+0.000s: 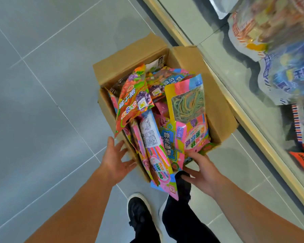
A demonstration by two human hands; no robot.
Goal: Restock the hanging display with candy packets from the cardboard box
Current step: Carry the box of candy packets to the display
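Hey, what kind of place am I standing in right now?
Most likely a shop aisle: snack bags hang on a display, a cardboard box of candy packets sits on a grey tiled floor.

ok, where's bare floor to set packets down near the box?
Bare grey tiles left of the cardboard box, beside the left hand. Crowded: box overflowing with candy packets; its right side sits against the display base; shoes just below it.

Both open hands (117, 159) (200, 172) flank the candy-filled cardboard box (218, 102)
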